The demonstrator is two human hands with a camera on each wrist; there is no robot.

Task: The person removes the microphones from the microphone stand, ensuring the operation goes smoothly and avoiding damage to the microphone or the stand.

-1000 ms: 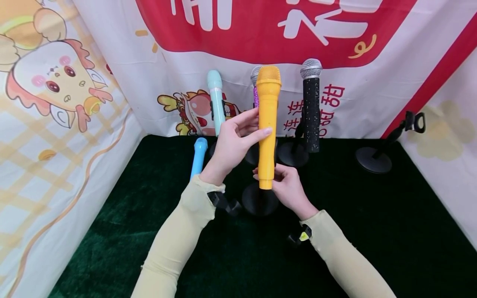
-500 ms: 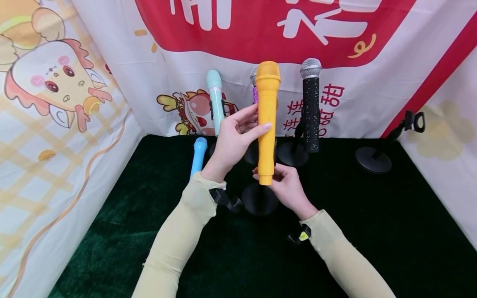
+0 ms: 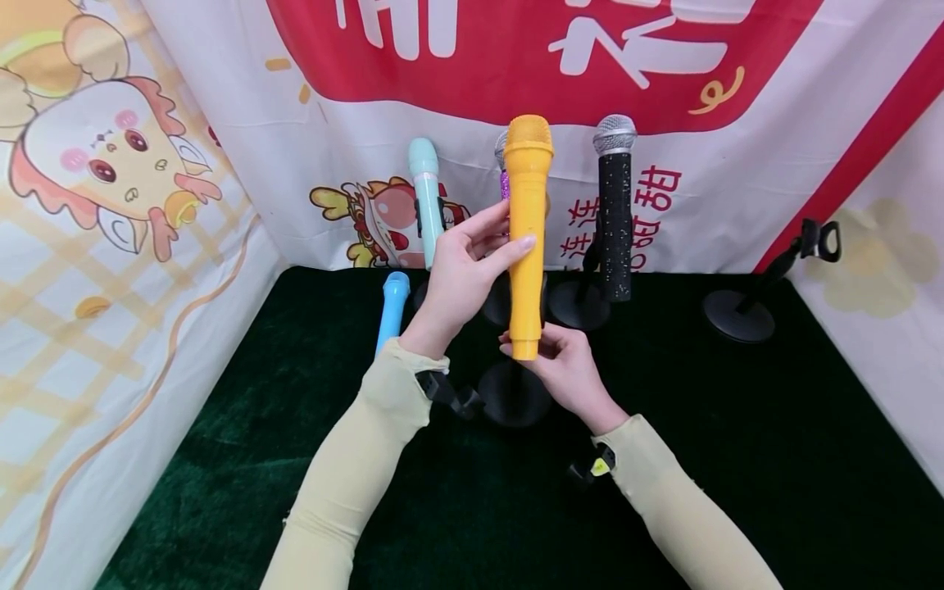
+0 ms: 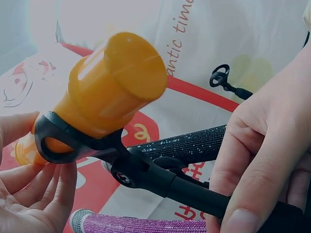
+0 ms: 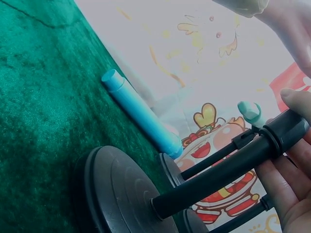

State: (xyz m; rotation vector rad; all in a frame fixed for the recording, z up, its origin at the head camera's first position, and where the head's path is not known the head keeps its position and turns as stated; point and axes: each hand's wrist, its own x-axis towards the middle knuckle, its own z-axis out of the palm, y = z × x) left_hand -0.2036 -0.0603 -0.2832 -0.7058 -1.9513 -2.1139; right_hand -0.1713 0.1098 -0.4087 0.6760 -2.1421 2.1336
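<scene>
My left hand (image 3: 460, 279) holds a yellow microphone (image 3: 527, 197) upright, thumb on its front and fingers behind. In the left wrist view the microphone's body passes through the black clip (image 4: 92, 141) of a desk stand. The stand's round base (image 3: 514, 397) rests on the green cloth below the microphone. Around the stand's upright post (image 5: 214, 179) curl the fingers and thumb of my right hand (image 3: 574, 373), near the post's top. In the head view the microphone hides the clip and some right fingers.
A light blue microphone (image 3: 393, 307) lies on the green cloth (image 3: 634, 459) at left. Behind stand a mint microphone (image 3: 427, 197), a purple one (image 3: 505, 185) and a black glittery one (image 3: 615, 213) on stands. A stand with a bare clip (image 3: 740, 317) is at right, before the printed backdrop.
The yellow microphone and my left hand have risen slightly, with a small shift to the left. My right hand stays in place on the post.
</scene>
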